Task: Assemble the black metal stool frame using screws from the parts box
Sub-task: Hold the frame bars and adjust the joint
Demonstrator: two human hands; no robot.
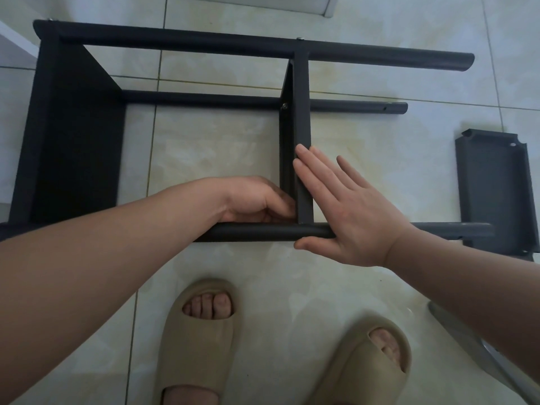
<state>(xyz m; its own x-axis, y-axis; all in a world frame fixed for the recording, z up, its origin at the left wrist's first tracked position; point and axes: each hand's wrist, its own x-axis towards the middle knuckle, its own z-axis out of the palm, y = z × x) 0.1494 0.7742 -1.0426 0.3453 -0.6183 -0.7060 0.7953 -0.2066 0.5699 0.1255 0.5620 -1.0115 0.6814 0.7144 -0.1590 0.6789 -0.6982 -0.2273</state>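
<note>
The black metal stool frame (73, 141) lies on its side on the tiled floor, its tube legs running to the right. A black crossbar (302, 112) stands between the far leg (263, 43) and the near leg (263, 230). My right hand (344, 209) lies flat with straight fingers against the crossbar's right face, its thumb under the near leg. My left hand (254, 200) reaches inside the frame, fingers curled at the joint of crossbar and near leg; what they hold is hidden. A screw head (284, 106) shows on the crossbar near the middle leg.
A loose black bracket plate (493, 185) lies on the floor at the right, by the near leg's end. My two feet in beige slippers (201, 340) stand just in front of the frame. A grey metal piece (479, 352) lies at the lower right. White furniture edges sit at the top.
</note>
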